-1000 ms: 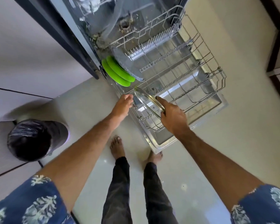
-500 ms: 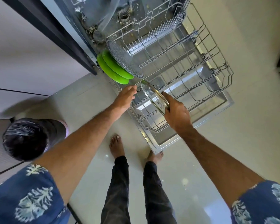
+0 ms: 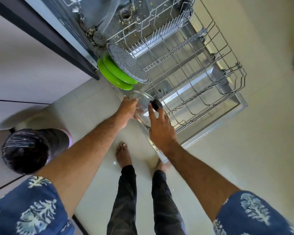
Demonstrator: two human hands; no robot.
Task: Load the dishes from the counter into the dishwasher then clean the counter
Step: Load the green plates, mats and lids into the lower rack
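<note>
While the glass pan lid (image 3: pixel 143 106) stands tilted on edge at the near left corner of the pulled-out lower rack (image 3: pixel 200 85), both hands are at it. The lid's black knob (image 3: pixel 156 104) faces the person and sits between the spread fingers of the right hand (image 3: pixel 160 128), whose grip is open; the fingertips are close to the knob and glass, though I cannot say for sure they touch. The left hand (image 3: pixel 128 108) is curled at the lid's left rim, its grip seemingly closed on that edge, but motion blur hides the fingertips.

Just behind the lid in the same rack stand two bright green plates (image 3: pixel 115 74) on edge, and against them leans a grey speckled pan (image 3: pixel 127 64), tilted the same way. The rest of the wire rack is bare tines above the open dishwasher door (image 3: pixel 227 119). Crumbs and grime lie on the tub floor (image 3: pixel 134 12) behind the rack.

On the pale tiled floor (image 3: pixel 244 158) the person's bare feet are beside the door's near corner. A bin with a black liner (image 3: pixel 26 150) stands to the left.
</note>
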